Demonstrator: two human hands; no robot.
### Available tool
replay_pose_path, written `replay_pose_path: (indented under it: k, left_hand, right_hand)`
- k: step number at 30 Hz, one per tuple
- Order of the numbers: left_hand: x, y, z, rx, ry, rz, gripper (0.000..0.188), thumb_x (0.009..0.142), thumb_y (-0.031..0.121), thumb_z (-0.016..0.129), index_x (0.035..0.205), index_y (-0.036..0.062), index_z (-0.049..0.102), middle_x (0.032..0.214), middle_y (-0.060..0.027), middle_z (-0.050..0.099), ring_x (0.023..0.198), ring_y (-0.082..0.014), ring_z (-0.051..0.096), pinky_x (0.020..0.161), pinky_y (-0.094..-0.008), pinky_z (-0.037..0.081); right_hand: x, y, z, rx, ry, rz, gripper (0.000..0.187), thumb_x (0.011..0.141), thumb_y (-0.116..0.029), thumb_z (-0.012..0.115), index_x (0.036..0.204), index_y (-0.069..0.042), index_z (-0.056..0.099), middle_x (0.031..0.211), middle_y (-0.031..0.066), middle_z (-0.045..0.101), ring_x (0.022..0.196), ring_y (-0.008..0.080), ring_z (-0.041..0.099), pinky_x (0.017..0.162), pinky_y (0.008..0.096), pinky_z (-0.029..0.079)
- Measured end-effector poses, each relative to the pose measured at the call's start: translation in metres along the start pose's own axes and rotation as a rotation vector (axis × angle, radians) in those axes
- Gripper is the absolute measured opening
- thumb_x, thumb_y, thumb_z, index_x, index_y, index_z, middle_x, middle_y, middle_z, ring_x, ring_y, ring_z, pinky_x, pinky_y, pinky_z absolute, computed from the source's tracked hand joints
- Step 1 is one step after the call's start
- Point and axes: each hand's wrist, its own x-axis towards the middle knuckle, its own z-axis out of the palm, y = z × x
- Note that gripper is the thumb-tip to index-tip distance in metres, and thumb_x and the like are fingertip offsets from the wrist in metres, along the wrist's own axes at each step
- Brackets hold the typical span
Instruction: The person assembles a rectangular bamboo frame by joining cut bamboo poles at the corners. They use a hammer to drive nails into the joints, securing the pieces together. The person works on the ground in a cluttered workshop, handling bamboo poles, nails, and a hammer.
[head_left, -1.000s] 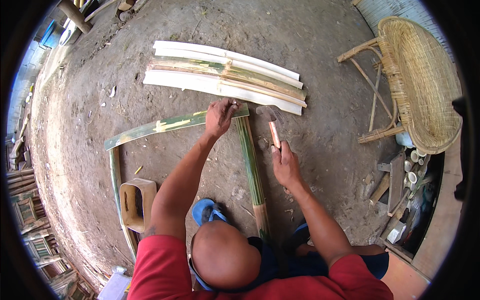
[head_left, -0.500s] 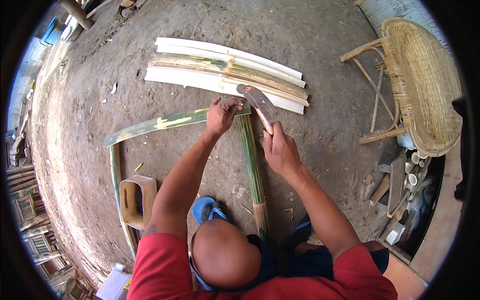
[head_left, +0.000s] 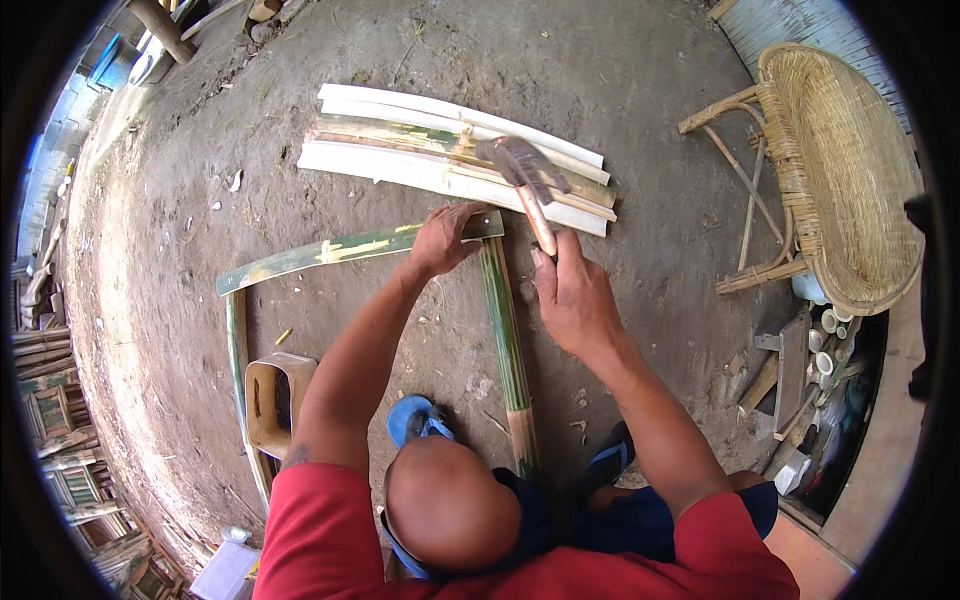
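My left hand (head_left: 446,238) grips a green split bamboo strip (head_left: 345,248) near its right end, fingers over the far edge and thumb on the near side. A small bright dot, perhaps a nail head, shows on the strip just right of those fingers. Under that end runs a green bamboo pole (head_left: 507,345), reaching back toward my legs. The strip's left end rests over another bamboo pole (head_left: 237,345). In my right hand (head_left: 578,300), closed round its handle, a hammer (head_left: 535,213) is raised above the strip's right end; its dark head is smeared by motion.
Several split bamboo slats (head_left: 400,170) lie on the dirt floor beyond the strip. A cut-open plastic container (head_left: 280,400) sits beside the left pole. To the right stand a woven rattan chair (head_left: 840,180) and a pile of wood scraps and odds (head_left: 820,380).
The hammer has lifted away from the strip, and my right hand has shifted slightly right. My left fingers have moved from the bright dot's spot to wrap the strip's edge.
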Motion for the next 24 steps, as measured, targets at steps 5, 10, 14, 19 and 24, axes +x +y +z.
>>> replay_pose_path:
  k: [5, 10, 14, 19, 24]
  left_hand:
    - [0.003, -0.002, -0.003, -0.039, -0.119, -0.099, 0.064, 0.083, 0.022, 0.079, 0.14, 0.0139, 0.053, 0.125, -0.0096, 0.07, 0.117, -0.0334, 0.064, 0.106, -0.0485, 0.043]
    - [-0.001, -0.003, 0.003, 0.047, 0.064, 0.026, 0.059, 0.081, 0.018, 0.079, 0.135, 0.0099, 0.057, 0.112, -0.0145, 0.074, 0.106, -0.0391, 0.069, 0.092, -0.0466, 0.053]
    - [0.0, -0.006, 0.004, 0.024, -0.062, -0.077, 0.064, 0.084, 0.021, 0.078, 0.142, 0.0122, 0.051, 0.125, -0.0091, 0.072, 0.117, -0.0347, 0.065, 0.105, -0.0488, 0.043]
    - [-0.001, -0.005, 0.001, -0.001, -0.032, -0.034, 0.065, 0.084, 0.022, 0.078, 0.142, 0.0131, 0.05, 0.125, -0.0096, 0.072, 0.115, -0.0356, 0.065, 0.104, -0.0497, 0.042]
    - [0.001, 0.004, -0.003, -0.005, -0.044, -0.09, 0.061, 0.084, 0.021, 0.078, 0.139, 0.0145, 0.053, 0.124, -0.0093, 0.072, 0.114, -0.0342, 0.066, 0.103, -0.0482, 0.041]
  right_hand:
    - [-0.006, 0.002, 0.007, -0.031, 0.132, -0.235, 0.033, 0.101, -0.015, 0.058, 0.123, 0.005, 0.045, 0.091, 0.0324, 0.068, 0.078, 0.0509, 0.068, 0.065, 0.0548, 0.057]
    - [-0.001, 0.005, 0.021, 0.018, -0.029, 0.088, 0.023, 0.102, -0.016, 0.057, 0.112, 0.001, 0.046, 0.081, 0.0279, 0.066, 0.075, 0.0502, 0.067, 0.065, 0.0569, 0.056]
    - [-0.008, 0.01, 0.024, 0.03, 0.108, -0.07, 0.02, 0.102, -0.017, 0.057, 0.107, -0.001, 0.047, 0.076, 0.0273, 0.065, 0.074, 0.0502, 0.067, 0.065, 0.0571, 0.055]
    - [-0.01, 0.023, 0.035, 0.027, -0.004, 0.095, 0.021, 0.103, -0.02, 0.057, 0.108, -0.003, 0.047, 0.077, 0.028, 0.064, 0.076, 0.0511, 0.067, 0.064, 0.0598, 0.052]
    - [-0.017, 0.032, 0.041, -0.023, 0.014, -0.028, 0.023, 0.101, -0.016, 0.058, 0.114, -0.001, 0.046, 0.072, 0.0272, 0.064, 0.074, 0.0507, 0.068, 0.064, 0.0583, 0.053]
